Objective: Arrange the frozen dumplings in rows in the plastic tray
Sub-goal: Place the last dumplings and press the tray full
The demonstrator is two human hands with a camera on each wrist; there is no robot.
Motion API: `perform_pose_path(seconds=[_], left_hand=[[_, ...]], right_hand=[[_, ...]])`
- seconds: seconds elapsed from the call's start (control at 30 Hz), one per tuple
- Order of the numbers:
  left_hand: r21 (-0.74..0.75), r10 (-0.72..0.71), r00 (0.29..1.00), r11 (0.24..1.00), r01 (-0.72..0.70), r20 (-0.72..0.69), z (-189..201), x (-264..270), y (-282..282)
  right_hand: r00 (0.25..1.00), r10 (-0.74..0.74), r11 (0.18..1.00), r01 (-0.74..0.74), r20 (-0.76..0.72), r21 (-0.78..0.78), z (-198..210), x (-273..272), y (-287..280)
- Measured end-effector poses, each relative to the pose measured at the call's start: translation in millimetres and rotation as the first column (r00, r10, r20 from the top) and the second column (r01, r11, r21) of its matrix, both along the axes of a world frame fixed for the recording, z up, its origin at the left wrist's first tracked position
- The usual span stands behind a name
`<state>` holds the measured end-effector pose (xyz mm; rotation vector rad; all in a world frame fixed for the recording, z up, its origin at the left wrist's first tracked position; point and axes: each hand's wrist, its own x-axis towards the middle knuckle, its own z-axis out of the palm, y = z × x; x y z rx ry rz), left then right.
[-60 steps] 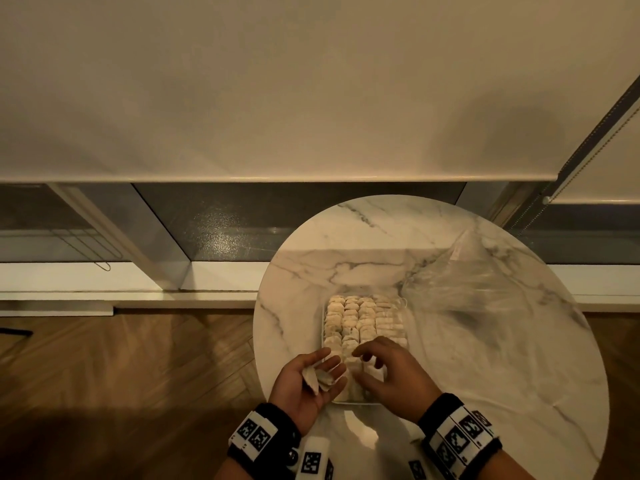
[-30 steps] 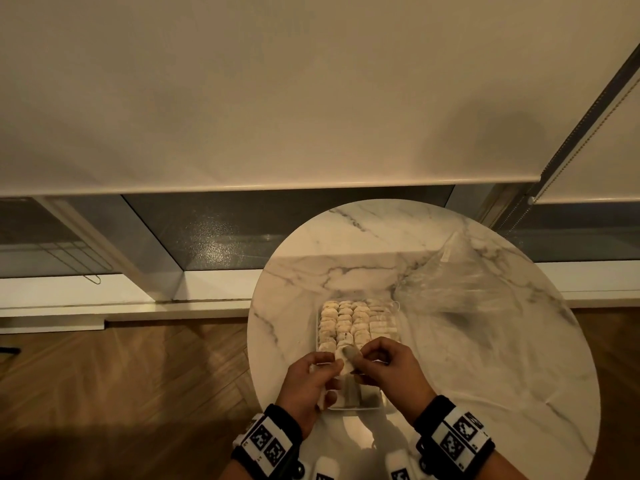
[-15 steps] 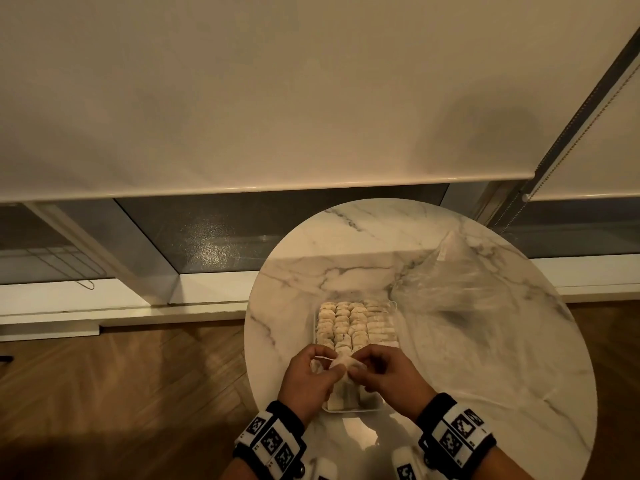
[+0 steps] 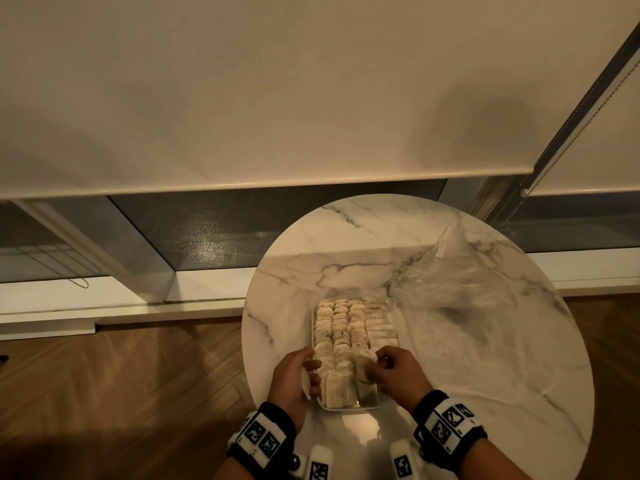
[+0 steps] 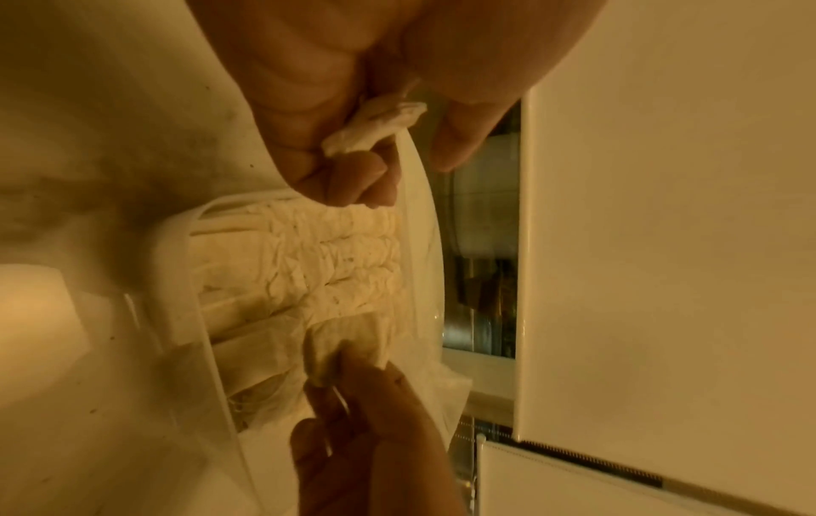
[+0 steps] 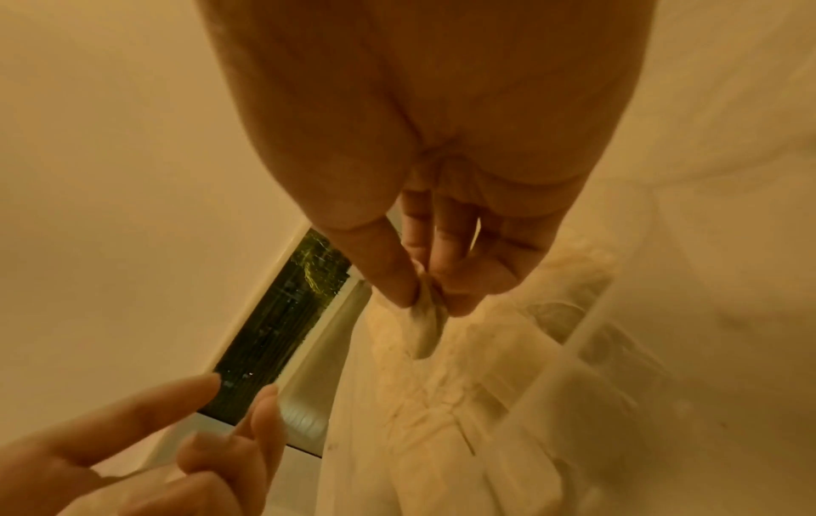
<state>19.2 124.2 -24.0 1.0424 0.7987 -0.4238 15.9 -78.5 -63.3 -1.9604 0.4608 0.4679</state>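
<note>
the right hand [image 4: 398,374] pinches one dumpling [image 6: 426,330] above the near right of the nearly full plastic tray [image 4: 349,408], the left hand [image 4: 294,379] holds a spare dumpling [image 5: 375,127] at the near left rim, so lower it upright, gently, into the row's gap.

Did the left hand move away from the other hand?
Yes. The left hand slid left, from over the tray to its left rim, apart from the right hand.

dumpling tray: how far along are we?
Mostly done: the plastic tray already holds about four packed rows of dumplings. In hand: the right hand pinches a dumpling over the near end, and the left hand holds another piece. Left: seating those two.
</note>
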Motion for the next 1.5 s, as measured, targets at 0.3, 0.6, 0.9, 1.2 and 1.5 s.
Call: perform_pose_path(seconds=[0.3,0.6,0.9,1.2,1.5], left_hand=[[-0.072,0.075,0.995,0.994,-0.080,-0.069,3.3,-5.0,16.6],[-0.138,0.098,0.994,0.985,-0.104,-0.049,5.7,-10.8,21.4],[-0.290,0.091,0.995,0.954,-0.077,0.036,18.0,-14.9,5.5],[-0.317,0.033,0.999,0.948,-0.020,0.036,1.6,-11.3,-9.2],[0.614,-0.473,0.854,0.746,0.258,0.215,-14.6,-15.2,0.0]], right_hand=[[0.920,0.373,0.884,-0.392,-0.120,-0.254,-11.3,0.5,22.6],[0.888,0.455,0.805,-0.439,-0.060,-0.399,-10.1,-0.6,29.6],[0.855,0.393,0.916,-0.395,0.338,-0.066,49.9,-24.2,44.4],[0.880,0.200,0.975,-0.220,0.431,-0.004,43.2,-21.7,34.6],[0.897,0.217,0.971,-0.156,0.385,-0.184,53.0,-13.5,-12.6]])
